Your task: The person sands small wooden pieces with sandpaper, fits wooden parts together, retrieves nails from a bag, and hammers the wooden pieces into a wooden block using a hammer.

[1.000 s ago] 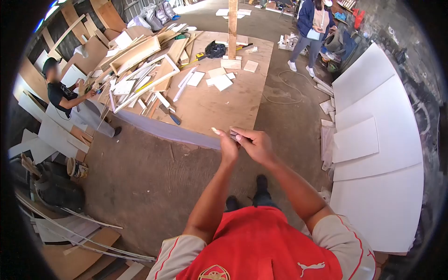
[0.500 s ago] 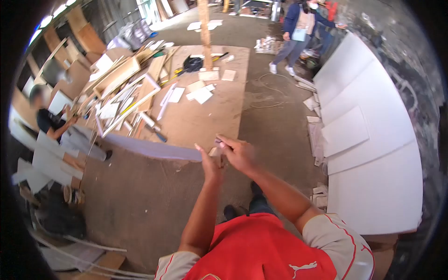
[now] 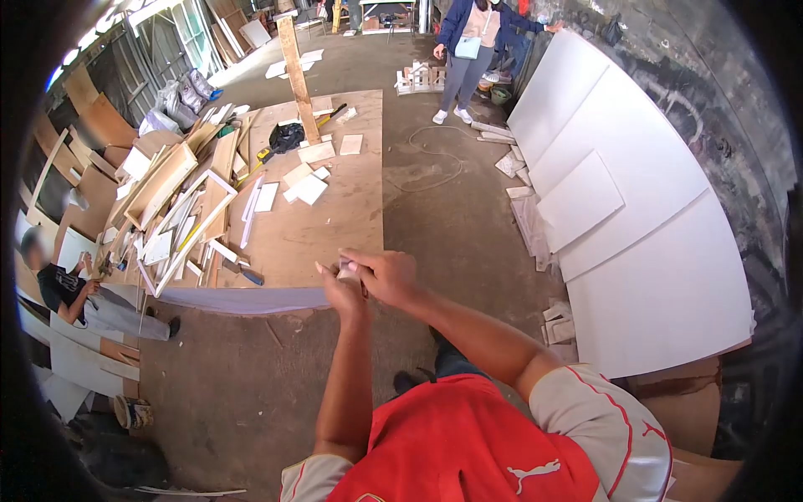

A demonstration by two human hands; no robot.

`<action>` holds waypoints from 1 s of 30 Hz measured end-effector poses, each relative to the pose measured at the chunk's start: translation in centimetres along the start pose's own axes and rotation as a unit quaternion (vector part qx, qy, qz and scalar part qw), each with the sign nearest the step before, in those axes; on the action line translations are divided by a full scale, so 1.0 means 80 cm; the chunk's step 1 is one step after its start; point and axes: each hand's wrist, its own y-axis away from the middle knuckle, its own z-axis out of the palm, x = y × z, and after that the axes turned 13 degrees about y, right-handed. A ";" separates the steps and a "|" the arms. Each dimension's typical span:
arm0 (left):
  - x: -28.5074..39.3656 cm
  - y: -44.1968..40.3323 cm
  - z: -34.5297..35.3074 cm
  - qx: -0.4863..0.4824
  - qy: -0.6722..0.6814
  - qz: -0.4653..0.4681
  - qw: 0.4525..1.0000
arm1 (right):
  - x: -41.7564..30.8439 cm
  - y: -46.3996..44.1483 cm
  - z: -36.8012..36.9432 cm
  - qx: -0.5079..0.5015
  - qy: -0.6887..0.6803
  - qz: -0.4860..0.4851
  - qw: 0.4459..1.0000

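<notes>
My left hand [image 3: 345, 294] is closed around a small pale piece [image 3: 348, 272], perhaps a wood block, its thumb pointing up. My right hand [image 3: 390, 276] is pressed against the same piece from the right, fingers curled over its top. A purplish bit shows by the right fingertips, too small to name. Both hands are held before my body, just off the front right corner of the plywood-topped table [image 3: 335, 222]. Most of the piece is hidden by my fingers.
Wooden frames [image 3: 163, 188] and offcuts are piled on the table's left, near a blue-handled tool [image 3: 249, 274]. An upright post [image 3: 299, 79] stands at the back. White panels [image 3: 661, 251] lean at right. One person [image 3: 67, 289] works at left; another [image 3: 473, 58] stands behind.
My view has swung right, so the table sits further left in the picture. My hands have come closer together on the small piece, the right one now over its top.
</notes>
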 end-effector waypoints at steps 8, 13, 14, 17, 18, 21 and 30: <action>0.009 -0.008 0.010 0.052 0.053 -0.002 0.997 | 0.000 -0.008 0.018 -0.028 0.015 -0.002 0.999; 0.028 0.010 0.014 0.022 -0.017 -0.006 1.000 | -0.008 -0.011 0.008 -0.009 0.036 -0.047 0.998; 0.031 0.013 0.014 0.025 -0.012 -0.004 1.000 | -0.008 -0.009 0.010 -0.010 0.060 -0.060 0.996; 0.029 0.000 -0.009 0.016 -0.023 -0.010 1.000 | -0.010 -0.024 0.001 -0.027 0.042 -0.009 0.999; 0.030 -0.003 -0.013 0.022 -0.021 -0.009 0.999 | -0.018 -0.020 0.002 -0.036 0.042 -0.032 0.998; 0.031 -0.009 -0.030 0.029 -0.018 0.004 0.999 | -0.036 -0.007 0.008 -0.061 0.047 -0.050 0.996; 0.068 -0.006 -0.049 0.075 -0.035 0.077 0.994 | -0.055 -0.018 0.054 -0.069 -0.026 -0.094 0.993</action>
